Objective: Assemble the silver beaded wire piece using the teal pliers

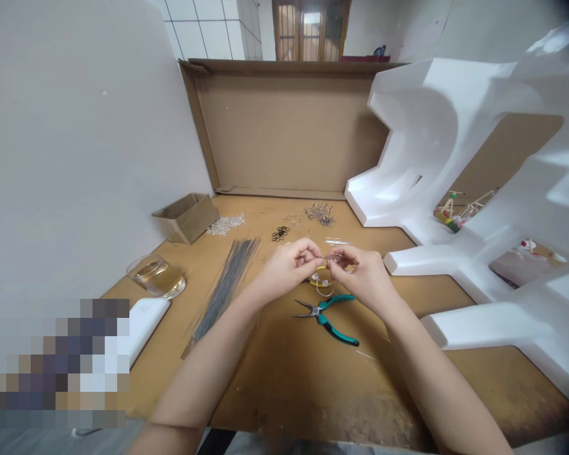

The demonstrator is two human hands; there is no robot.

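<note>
My left hand (291, 268) and my right hand (363, 275) meet above the middle of the table, fingertips pinched together on a thin wire. From it hangs a curved wire loop (325, 294) with small clear beads (317, 277); its upper part is hidden by my fingers. Just below lie long-nose pliers (317, 311) with teal handles, jaws pointing left and handles apart. Something yellow-handled (308, 280) lies partly covered behind my hands. Left of my left hand is a bundle of straight grey wires (225, 287). Beyond my hands are black rings (281, 234) and short silver pins (336, 241).
A cardboard box (183, 221) stands beside a pile of clear beads (226, 224). Small wire pieces (320, 213) lie at the back. A glass of amber liquid (159, 278) and a white device (146, 319) are left. White moulded foam (422, 151) borders the right; a cardboard wall (284, 133) the back.
</note>
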